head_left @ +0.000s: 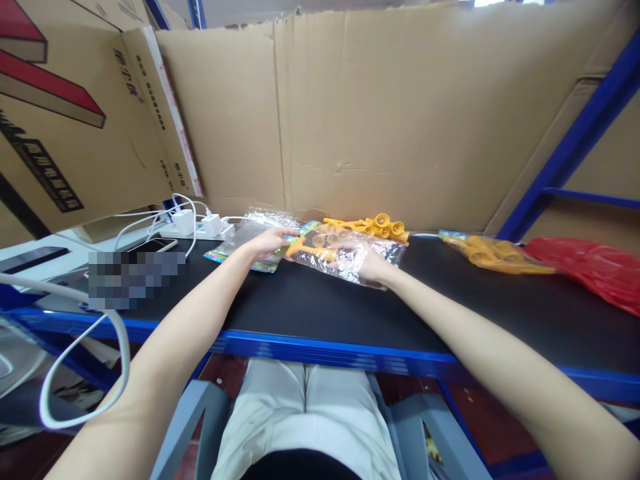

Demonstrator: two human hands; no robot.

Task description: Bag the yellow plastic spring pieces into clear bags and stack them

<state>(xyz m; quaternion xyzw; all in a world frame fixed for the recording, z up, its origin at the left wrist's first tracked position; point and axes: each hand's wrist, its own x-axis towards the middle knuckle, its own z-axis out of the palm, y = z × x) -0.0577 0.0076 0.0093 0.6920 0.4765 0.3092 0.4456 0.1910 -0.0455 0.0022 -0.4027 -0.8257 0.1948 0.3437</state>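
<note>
My left hand (270, 244) pinches the printed header end of a clear plastic bag (367, 275) above the black table top. Through the film show yellow plastic horn-shaped toys (310, 252). My right hand (364, 260) reaches into the bag's right end, its fingers closed about the yellow toys; film glare partly hides the fingertips. Just behind the bag lies a pile of loose yellow horn-shaped toys (383, 223) with round cup ends. Beneath and beside my left hand are flat clear bags (235, 241) with colourful printed headers.
A filled bag of yellow toys (493, 253) and a red plastic bag (590, 267) lie at right. Left are a power strip (200, 227) with white cables, a phone (153, 247) and a blurred-out patch. Cardboard (375, 120) walls the back. A blue rail (330, 350) edges the table (310, 313).
</note>
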